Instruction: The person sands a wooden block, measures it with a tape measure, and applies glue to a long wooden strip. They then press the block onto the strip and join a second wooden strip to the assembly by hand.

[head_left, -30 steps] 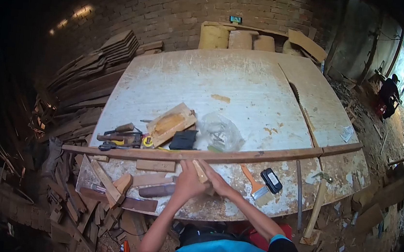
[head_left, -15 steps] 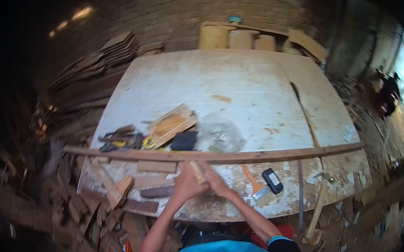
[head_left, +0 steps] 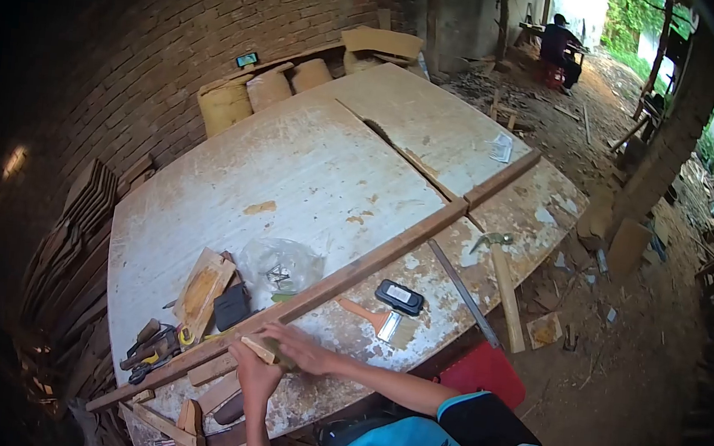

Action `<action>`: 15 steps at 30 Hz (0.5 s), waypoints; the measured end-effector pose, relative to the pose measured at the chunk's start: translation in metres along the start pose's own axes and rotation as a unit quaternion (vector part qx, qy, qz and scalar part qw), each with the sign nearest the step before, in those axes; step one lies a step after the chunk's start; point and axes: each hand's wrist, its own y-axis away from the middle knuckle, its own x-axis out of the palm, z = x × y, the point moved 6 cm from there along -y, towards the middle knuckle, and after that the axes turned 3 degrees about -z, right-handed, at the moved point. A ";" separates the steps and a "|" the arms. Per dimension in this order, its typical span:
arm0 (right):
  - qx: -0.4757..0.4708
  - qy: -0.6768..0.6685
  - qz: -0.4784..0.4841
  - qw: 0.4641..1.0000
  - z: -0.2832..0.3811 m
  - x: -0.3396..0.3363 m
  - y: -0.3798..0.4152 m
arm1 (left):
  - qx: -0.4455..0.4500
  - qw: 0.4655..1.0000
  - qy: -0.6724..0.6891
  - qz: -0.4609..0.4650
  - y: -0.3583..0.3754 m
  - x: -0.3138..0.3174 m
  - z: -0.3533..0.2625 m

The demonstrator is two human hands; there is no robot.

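My left hand is closed around a small wooden block at the near edge of the worktable. My right hand lies against the block's right side, its fingers bent over a thin olive-brown piece that I cannot make out clearly. Just beyond both hands, a long wooden rail crosses the table. To their right lie a paintbrush with an orange handle and a black case with a white label. Wood offcuts lie left of my left hand.
A saw blade pokes through a slot in the tabletop. A hammer and a metal bar overhang the right edge, near a red seat. Beyond the rail are a plastic bag and several tools. Far off, a person sits.
My view has swung to the right, bringing the seated person and doorway further in. Both hands stay together at the block; the right hand's fingers now lie more across its side.
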 end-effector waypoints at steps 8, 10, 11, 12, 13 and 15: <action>0.006 -0.051 -0.002 0.999 0.001 -0.022 -0.010 | -0.026 0.999 -0.024 -0.020 0.006 -0.004 -0.018; 0.050 -0.191 0.004 0.980 -0.003 -0.018 -0.012 | -0.035 0.999 -0.029 -0.022 0.007 -0.002 -0.018; 0.067 -0.230 -0.009 0.971 -0.020 -0.009 -0.014 | -0.033 0.998 -0.044 -0.019 0.007 0.000 -0.016; 0.083 -0.268 -0.022 0.960 -0.022 -0.007 -0.017 | -0.031 0.998 -0.058 -0.018 0.005 0.001 -0.014; 0.092 -0.312 -0.052 0.944 -0.024 -0.008 -0.017 | -0.030 0.997 -0.072 -0.020 0.004 0.002 -0.014; 0.106 -0.252 -0.074 0.959 -0.019 -0.007 -0.019 | -0.041 0.997 -0.068 -0.018 0.001 0.001 -0.019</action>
